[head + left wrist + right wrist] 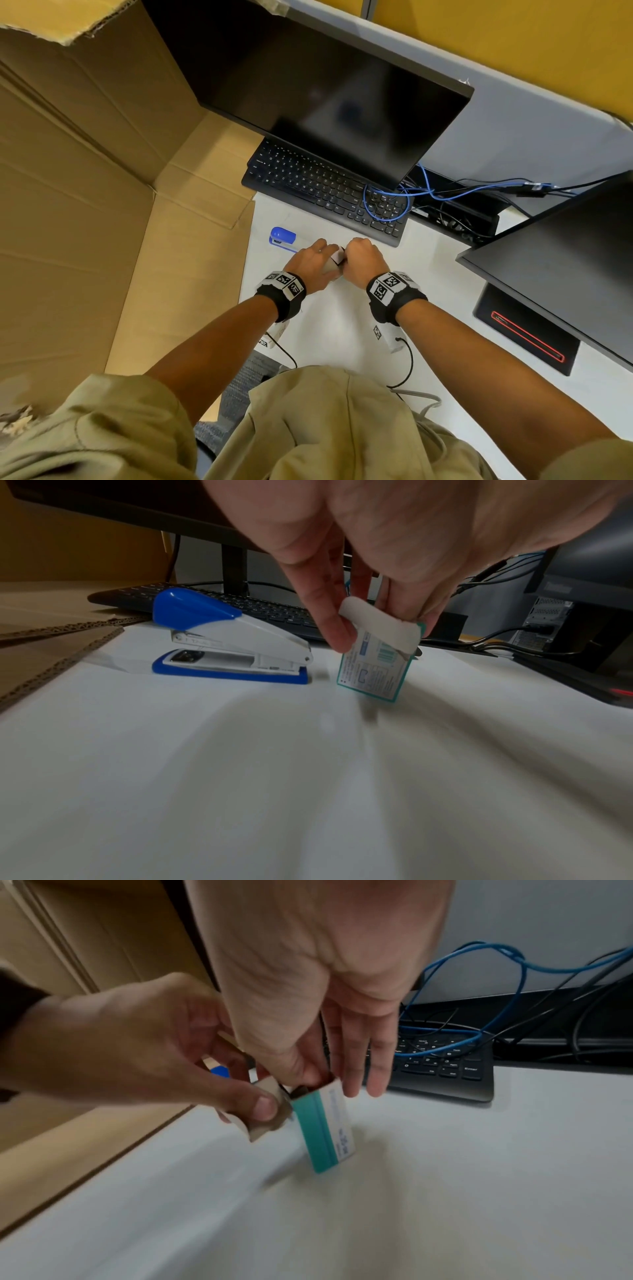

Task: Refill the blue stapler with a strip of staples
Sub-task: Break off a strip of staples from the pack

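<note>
Stapler (229, 639) sits shut near the desk's (342, 329) left edge, untouched. My left hand (310, 263) pinches the staple box's (327, 1123) open flap; my right hand (364, 262) has thumb and forefinger dipped inside, other fingers straight. Fetching a strip; next, pull one clear.

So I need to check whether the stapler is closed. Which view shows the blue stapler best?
The left wrist view: the blue stapler sits whole, side-on, closed on the desk. The head view shows it small and distant, and the right wrist view only a blue sliver behind the fingers.
</note>
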`<control>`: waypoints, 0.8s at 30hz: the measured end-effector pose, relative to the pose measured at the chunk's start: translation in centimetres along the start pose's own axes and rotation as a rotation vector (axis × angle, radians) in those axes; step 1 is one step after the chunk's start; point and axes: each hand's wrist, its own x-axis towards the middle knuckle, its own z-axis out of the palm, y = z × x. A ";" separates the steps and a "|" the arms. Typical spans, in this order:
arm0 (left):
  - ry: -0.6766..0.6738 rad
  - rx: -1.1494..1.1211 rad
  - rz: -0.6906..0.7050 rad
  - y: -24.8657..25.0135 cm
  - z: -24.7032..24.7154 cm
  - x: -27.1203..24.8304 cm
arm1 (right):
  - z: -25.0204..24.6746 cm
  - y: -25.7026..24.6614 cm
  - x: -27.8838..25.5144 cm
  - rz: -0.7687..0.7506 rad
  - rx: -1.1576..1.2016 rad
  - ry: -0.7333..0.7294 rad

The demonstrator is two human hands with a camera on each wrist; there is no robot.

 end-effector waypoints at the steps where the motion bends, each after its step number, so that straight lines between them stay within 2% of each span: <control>1: -0.004 0.007 -0.002 0.0 0.0 0.0 | 0.2 0.2 0.0 -0.012 -0.015 0.010; 8: -0.003 0.030 0.003 0.2 -0.1 0.0 | 0.7 1.9 0.7 -0.103 -0.049 0.022; 13: 0.028 0.124 0.036 0.1 -0.4 -0.1 | -0.6 3.1 0.5 -0.119 0.043 -0.033; 20: 0.093 0.043 0.217 0.4 -0.7 0.2 | -2.6 4.6 0.2 -0.115 0.201 -0.146; 24: 0.081 -0.013 0.283 1.5 -0.7 1.0 | -3.3 4.3 -0.1 -0.061 0.445 -0.187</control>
